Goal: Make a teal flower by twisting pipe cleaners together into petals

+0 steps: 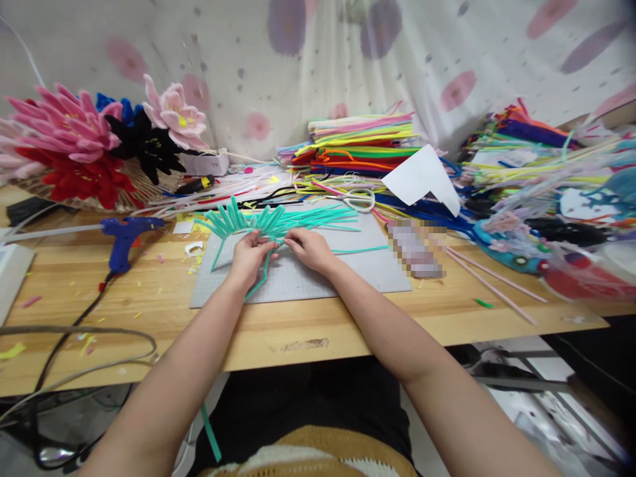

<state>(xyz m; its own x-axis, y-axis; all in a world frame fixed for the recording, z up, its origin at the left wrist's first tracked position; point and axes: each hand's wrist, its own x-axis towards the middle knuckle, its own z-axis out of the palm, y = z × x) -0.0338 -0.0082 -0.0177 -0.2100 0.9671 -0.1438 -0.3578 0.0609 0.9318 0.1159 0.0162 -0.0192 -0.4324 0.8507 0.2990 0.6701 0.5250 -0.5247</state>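
Note:
Over a grey cutting mat (pixel 318 278), both hands meet at a teal pipe cleaner. My left hand (pixel 250 257) is closed, thumb and fingers pinching it near a bend; one length hangs down toward the mat. From the right, my right hand (pixel 309 248) pinches the same piece, its fingertips close to the left ones. Just behind the hands lie teal pipe cleaners (pixel 318 217), some bunched into looped, fan-like shapes at the left. A single straight teal stem (pixel 362 250) sticks out to the right of my right hand.
A blue glue gun (pixel 122 242) stands at left with its cord trailing. Fuzzy flowers (pixel 74 132) fill the back left. Stacked coloured pipe cleaners (pixel 362 142), scissors (pixel 358 200) and white paper (pixel 422 177) lie behind. Pink stems (pixel 491 285) and a pixelated object (pixel 416 248) are right.

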